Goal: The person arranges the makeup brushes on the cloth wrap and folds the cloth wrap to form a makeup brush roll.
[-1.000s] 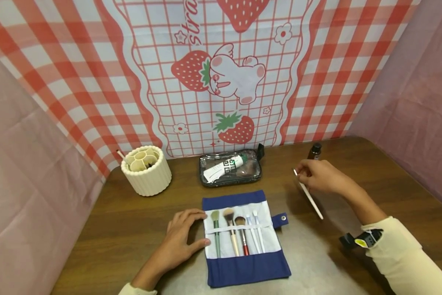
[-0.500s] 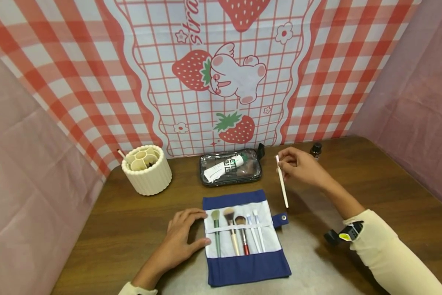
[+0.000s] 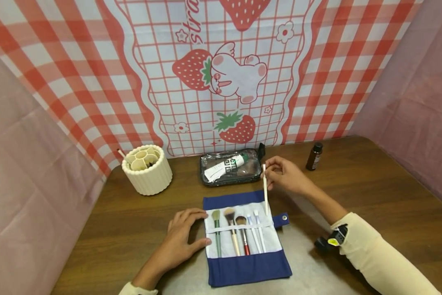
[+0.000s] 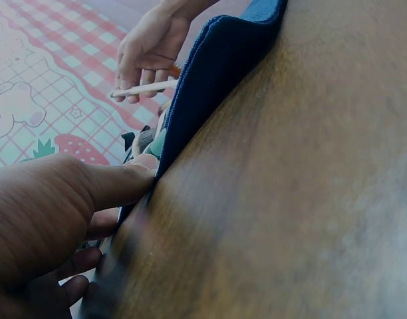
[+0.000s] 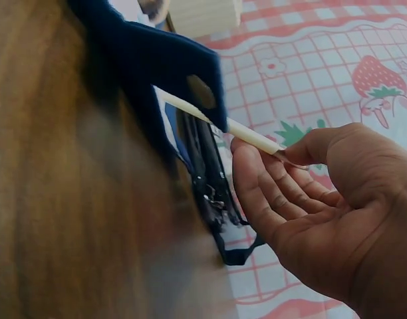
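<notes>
A blue brush roll (image 3: 248, 270) with a white lining lies unfolded on the table. Several makeup brushes sit under its white strap, among them a green brush (image 3: 217, 233), a fluffy cream-handled brush (image 3: 233, 233) and a red-handled brush (image 3: 244, 235). My left hand (image 3: 182, 235) rests at the roll's left edge, thumb and fingertips touching the cloth. Between thumb and fingers my right hand (image 3: 285, 176) pinches a slim white makeup brush (image 3: 266, 198) near its head end. The handle (image 5: 253, 136) points down over the lining's upper right corner, beside the snap tab (image 3: 281, 220).
Behind the roll lies a clear pouch (image 3: 215, 157) holding a white tube (image 3: 224, 167). A ribbed cream holder (image 3: 152, 178) stands at the back left, a small dark bottle (image 3: 314, 157) at the back right. A strawberry-print cloth (image 3: 239, 78) hangs behind the table.
My right hand has carried the white makeup brush leftward from beside the dark bottle to over the roll's upper right corner, uncovering the bottle. My left hand has stayed at the roll's edge.
</notes>
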`<state>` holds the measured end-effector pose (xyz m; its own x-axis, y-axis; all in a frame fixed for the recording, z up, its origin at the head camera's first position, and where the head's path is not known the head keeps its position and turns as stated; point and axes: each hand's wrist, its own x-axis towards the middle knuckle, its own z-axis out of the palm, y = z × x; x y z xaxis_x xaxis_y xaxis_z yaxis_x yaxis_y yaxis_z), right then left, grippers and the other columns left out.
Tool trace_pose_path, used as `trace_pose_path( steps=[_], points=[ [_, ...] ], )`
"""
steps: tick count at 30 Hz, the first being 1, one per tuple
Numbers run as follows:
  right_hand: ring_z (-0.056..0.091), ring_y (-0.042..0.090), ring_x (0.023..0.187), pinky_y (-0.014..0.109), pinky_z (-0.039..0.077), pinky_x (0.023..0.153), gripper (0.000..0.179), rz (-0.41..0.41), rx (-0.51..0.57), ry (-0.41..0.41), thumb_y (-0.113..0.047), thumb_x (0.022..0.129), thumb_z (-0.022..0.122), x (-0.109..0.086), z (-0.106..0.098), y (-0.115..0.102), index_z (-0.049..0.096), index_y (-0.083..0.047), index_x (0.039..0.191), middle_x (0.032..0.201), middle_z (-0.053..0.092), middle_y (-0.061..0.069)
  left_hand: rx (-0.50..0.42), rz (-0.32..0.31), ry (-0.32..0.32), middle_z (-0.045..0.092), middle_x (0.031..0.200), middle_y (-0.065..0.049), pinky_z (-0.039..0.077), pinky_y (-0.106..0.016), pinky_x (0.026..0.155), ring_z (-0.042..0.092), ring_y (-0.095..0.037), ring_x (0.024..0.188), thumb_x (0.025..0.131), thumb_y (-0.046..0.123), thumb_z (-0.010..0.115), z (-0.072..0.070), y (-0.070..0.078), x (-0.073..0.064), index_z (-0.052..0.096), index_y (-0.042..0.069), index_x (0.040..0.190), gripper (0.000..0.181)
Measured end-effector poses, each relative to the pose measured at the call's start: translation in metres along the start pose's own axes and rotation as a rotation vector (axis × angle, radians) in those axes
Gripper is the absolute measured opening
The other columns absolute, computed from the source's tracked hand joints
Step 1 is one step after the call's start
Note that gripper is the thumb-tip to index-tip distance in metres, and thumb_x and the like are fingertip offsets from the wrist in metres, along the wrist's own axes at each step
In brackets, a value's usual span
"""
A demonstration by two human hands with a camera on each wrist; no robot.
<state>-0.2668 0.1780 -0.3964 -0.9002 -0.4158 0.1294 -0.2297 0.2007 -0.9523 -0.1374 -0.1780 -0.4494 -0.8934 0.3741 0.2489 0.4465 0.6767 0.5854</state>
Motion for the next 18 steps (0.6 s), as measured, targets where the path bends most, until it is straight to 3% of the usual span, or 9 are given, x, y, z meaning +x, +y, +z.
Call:
trace_pose_path(
  steps=[10,18],
  points=[
    [0.066,0.030,0.076,0.043,0.058,0.068,0.036,0.080,0.069,-0.085,0.004,0.098,0.052,-0.007,0.006,0.007,0.043,0.012,0.131,0.102,0.062,0.033,-0.002,-0.016,-0.006,0.052,0.141,0.005,0.028,-0.050,0.100,0.039,-0.020,0.129,0.079,0.038,0.084,0.000,0.000,0.001,0.060,0.017,0.133,0.063],
    [0.064,0.030,0.076,0.039,0.056,0.067,0.033,0.070,-0.045,-0.223,0.003,0.097,0.055,-0.016,0.009,0.010,0.048,0.013,0.128,0.092,0.067,0.018,-0.004,-0.011,0.000,0.052,0.141,0.005,0.028,-0.050,0.099,0.040,-0.020,0.128,0.079,0.037,0.085,0.000,0.001,0.000,0.060,0.017,0.133,0.062]
  ],
)
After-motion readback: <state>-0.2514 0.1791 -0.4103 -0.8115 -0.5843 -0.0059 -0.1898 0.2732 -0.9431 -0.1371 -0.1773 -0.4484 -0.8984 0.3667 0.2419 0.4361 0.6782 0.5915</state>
